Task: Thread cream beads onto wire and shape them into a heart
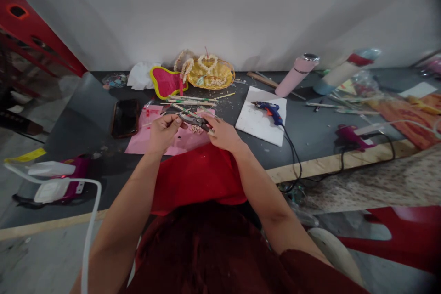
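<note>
My right hand is closed around the handles of dark metal pruning shears, whose blades point left. My left hand is pinched at the blade tips, and the small piece between its fingers is too small to make out. Both hands are above a pink sheet with a small heap of pale bits on it. Just beyond them lies a bundle of thin sticks, wrapped in white and green. A red cloth covers my lap.
A yellow basket with pale heart-shaped wreaths stands by the wall. At right, a blue glue gun lies on a white board, near a pink bottle. A phone and a purple power strip are at left.
</note>
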Demonstrator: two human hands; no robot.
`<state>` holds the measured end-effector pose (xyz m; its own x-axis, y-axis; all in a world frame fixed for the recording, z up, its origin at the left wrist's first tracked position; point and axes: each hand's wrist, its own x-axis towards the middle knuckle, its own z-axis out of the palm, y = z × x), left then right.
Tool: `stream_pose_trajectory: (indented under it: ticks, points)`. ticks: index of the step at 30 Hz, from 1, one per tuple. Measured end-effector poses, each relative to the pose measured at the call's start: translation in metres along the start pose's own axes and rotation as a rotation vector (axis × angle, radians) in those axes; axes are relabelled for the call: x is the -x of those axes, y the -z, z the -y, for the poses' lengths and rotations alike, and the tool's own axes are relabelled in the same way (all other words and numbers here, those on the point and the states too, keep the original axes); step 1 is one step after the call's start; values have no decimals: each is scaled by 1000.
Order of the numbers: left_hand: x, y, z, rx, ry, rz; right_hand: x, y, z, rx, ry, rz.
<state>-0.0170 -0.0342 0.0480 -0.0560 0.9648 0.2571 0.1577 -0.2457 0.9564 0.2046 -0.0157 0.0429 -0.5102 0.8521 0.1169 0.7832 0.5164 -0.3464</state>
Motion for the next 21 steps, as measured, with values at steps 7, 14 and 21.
stream_pose_trajectory:
  ticks: [7, 14, 21]
  points:
    - [0, 0, 0, -18, 19, -14, 0, -1, 2, 65, -35, -5]
    - [0, -3, -2, -20, 5, -34, 1, 3, 6, 121, -85, 30]
    - [-1, -9, 4, -12, -18, -103, 1, 1, 5, 48, -95, 12]
